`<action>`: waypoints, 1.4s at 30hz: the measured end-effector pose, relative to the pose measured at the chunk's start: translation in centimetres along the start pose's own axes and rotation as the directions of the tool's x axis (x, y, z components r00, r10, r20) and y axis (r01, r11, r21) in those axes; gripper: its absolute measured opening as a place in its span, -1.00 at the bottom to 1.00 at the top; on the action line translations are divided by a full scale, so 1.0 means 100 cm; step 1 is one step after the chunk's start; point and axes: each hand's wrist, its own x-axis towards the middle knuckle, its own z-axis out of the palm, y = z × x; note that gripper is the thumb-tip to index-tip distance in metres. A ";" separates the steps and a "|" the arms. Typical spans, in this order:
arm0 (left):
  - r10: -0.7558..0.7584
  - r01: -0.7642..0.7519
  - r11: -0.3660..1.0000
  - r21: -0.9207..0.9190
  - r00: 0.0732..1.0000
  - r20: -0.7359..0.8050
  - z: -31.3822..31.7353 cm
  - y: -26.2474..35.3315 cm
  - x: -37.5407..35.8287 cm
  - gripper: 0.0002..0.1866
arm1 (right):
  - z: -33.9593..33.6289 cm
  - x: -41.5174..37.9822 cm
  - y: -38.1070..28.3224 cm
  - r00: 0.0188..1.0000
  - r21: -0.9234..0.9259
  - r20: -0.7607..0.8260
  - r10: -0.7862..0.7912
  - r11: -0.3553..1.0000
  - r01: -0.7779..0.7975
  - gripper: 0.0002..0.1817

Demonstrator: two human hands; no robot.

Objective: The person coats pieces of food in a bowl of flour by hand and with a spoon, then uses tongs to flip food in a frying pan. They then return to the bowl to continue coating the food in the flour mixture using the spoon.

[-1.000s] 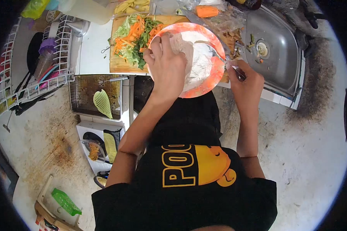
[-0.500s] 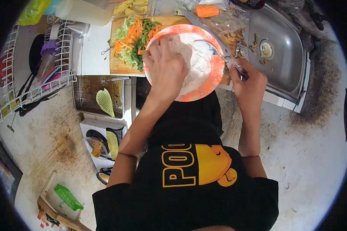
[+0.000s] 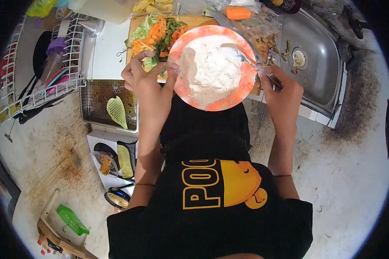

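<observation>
An orange-and-white plate (image 3: 186, 42) bears a wide heap of white flour-like powder (image 3: 214, 64). My left hand (image 3: 149, 82) is at the plate's left edge, thumb and index finger closed at the rim and the other fingers curled apart over the chopped vegetables. My right hand (image 3: 281, 88) is closed around the handle of a metal spoon (image 3: 248, 60) at the plate's right side. The spoon's far end lies in the powder. Left of the plate, shredded carrot (image 3: 153, 36) and green leaves (image 3: 175, 31) lie on a wooden cutting board (image 3: 199, 20).
A steel sink (image 3: 317, 73) with scraps around its drain is at the right. An orange carrot piece (image 3: 237, 13) and plastic wrap (image 3: 263, 23) lie behind the plate. At left stand a white wire rack (image 3: 75, 47) and, lower, a tray (image 3: 95, 101) holding a green mesh skimmer (image 3: 116, 112).
My left hand has moved left from over the powder to the plate's left rim, uncovering more of the heap. My right hand still holds the spoon at the right edge.
</observation>
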 end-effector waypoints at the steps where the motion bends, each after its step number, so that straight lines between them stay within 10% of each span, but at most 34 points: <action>1: -0.012 0.012 1.000 0.013 1.000 0.023 0.001 0.001 -0.003 -0.87 | -0.003 -0.001 -0.003 1.000 -0.003 0.003 -0.004 1.000 0.004 -0.89; 12: 0.051 -0.051 0.997 -0.066 0.999 -0.001 0.005 0.001 -0.013 -0.85 | -0.011 -0.011 -0.018 0.940 -0.173 0.251 -0.230 0.945 0.277 -0.85; 28: 0.332 -0.327 0.943 -0.066 0.900 0.284 0.019 0.016 -0.026 -0.65 | -0.029 -0.003 -0.051 0.983 -0.308 0.178 0.032 0.951 0.025 -0.85; 42: 0.318 -0.332 0.943 -0.027 0.875 0.364 0.020 0.018 -0.032 -0.59 | -0.002 0.009 -0.049 0.958 -0.470 0.253 -0.133 0.849 0.242 -0.86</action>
